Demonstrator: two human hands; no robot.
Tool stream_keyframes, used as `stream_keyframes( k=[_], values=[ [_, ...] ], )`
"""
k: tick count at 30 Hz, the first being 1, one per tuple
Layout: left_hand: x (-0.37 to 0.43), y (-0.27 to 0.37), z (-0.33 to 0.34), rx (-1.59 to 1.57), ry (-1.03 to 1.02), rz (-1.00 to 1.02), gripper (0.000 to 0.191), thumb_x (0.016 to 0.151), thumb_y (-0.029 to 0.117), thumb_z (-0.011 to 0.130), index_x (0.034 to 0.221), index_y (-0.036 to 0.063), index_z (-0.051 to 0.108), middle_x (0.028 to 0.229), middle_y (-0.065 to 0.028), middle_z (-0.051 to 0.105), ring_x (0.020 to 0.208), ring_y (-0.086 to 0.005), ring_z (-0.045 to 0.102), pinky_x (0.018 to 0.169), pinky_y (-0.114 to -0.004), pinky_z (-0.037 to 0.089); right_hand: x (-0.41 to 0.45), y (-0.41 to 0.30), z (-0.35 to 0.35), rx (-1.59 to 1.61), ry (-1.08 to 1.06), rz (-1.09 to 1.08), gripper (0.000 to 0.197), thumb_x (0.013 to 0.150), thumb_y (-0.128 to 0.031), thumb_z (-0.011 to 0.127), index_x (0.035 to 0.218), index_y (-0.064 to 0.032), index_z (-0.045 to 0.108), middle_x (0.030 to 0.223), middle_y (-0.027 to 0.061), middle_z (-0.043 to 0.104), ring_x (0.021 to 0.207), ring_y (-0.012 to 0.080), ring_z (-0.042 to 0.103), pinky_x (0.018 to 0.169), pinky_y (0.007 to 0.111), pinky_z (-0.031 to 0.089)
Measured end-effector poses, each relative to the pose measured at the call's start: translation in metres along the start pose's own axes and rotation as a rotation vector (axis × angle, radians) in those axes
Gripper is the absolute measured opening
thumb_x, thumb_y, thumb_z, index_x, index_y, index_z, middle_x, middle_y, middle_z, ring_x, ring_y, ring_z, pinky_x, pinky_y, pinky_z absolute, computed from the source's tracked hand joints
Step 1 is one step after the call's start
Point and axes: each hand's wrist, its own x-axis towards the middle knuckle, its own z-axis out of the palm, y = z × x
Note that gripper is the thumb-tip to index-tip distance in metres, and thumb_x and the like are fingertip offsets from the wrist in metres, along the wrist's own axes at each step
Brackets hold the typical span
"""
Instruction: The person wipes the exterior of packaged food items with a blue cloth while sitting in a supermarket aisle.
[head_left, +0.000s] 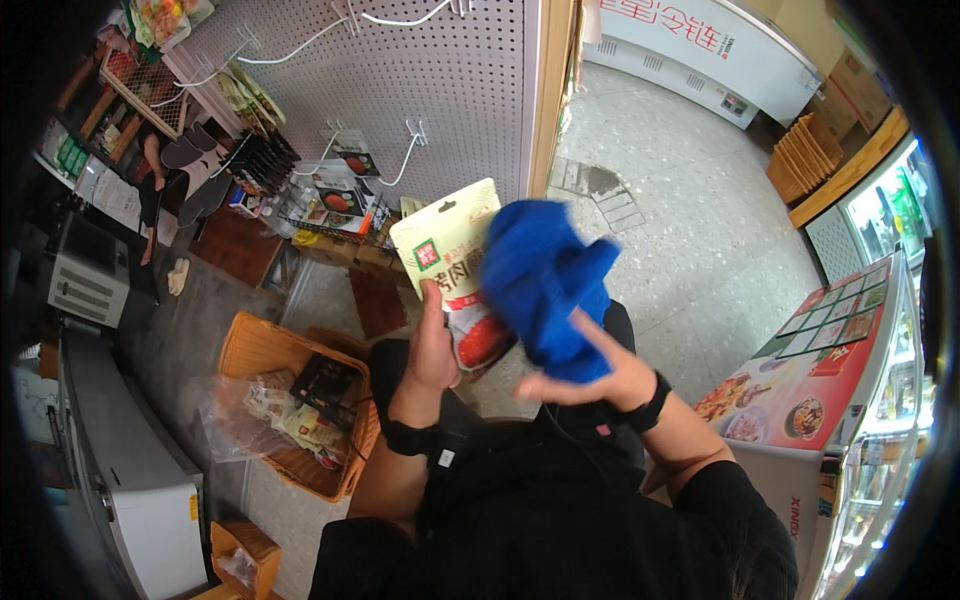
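Note:
My left hand (433, 341) grips a cream-and-red printed food pouch (442, 229) by its left edge, thumb across the front. The pouch stands roughly upright, with a hang hole at its top. In my right hand (600, 367) is a blue cloth (551, 277), bunched up and slightly blurred. The cloth overlaps the right side of the pouch and hides part of its print; whether it touches the surface I cannot tell. Below and left of my left hand, an orange woven basket (247, 349) holds several packets and a clear plastic bag (240, 427).
Ahead rises a white pegboard (457, 82) with protruding wire hooks (405, 157). A wire basket of packets (337, 217) sits at its foot. White chest freezers (690, 56) (150, 517) stand back right and front left. A printed display freezer (795, 360) is to my right. Another person (154, 165) sits far left.

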Motion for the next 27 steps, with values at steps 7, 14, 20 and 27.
stream_keyframes(
  k=[7, 14, 20, 27],
  values=[
    [-0.001, -0.039, -0.016, -0.152, -0.048, 0.05, 0.05, 0.089, 0.033, 0.04, 0.128, 0.0011, 0.032, 0.126, -0.0107, 0.042, 0.114, -0.0234, 0.043, 0.098, -0.036, 0.033, 0.025, 0.019, 0.038, -0.144, -0.046, -0.139, 0.042, 0.076, -0.037, 0.059, 0.106, -0.0079, 0.058, 0.123, 0.0154, 0.045, 0.121, 0.0337, 0.032, 0.104, 0.051, 0.009],
    [-0.005, -0.022, 0.014, -0.083, 0.092, 0.08, 0.049, 0.093, 0.038, 0.028, 0.131, 0.0064, 0.027, 0.129, -0.0063, 0.037, 0.118, -0.0192, 0.036, 0.1, -0.035, 0.028, 0.061, 0.039, 0.034, -0.105, 0.271, 0.005, 0.032, 0.079, -0.031, 0.057, 0.102, -0.0088, 0.058, 0.112, 0.0154, 0.052, 0.11, 0.0334, 0.042, 0.096, 0.043, 0.026],
    [-0.002, -0.021, 0.027, -0.17, 0.068, 0.097, 0.051, 0.092, 0.04, 0.029, 0.131, 0.0066, 0.027, 0.129, -0.0062, 0.038, 0.118, -0.0202, 0.037, 0.099, -0.037, 0.028, 0.066, 0.057, 0.011, 0.363, 0.207, 0.444, 0.05, 0.088, -0.04, 0.043, 0.111, 0.0041, 0.048, 0.103, 0.0117, 0.056, 0.095, 0.0164, 0.05, 0.085, 0.029, 0.039],
    [0.011, 0.003, 0.018, -0.366, 0.068, 0.127, 0.046, 0.092, 0.035, 0.036, 0.124, 0.0016, 0.038, 0.12, -0.0111, 0.048, 0.106, -0.0227, 0.049, 0.092, -0.036, 0.037, 0.027, 0.057, 0.023, 0.672, 0.177, 0.406, 0.047, 0.084, -0.021, 0.056, 0.122, 0.0001, 0.039, 0.113, 0.0062, 0.051, 0.102, 0.013, 0.046, 0.089, 0.028, 0.037]
  ],
)
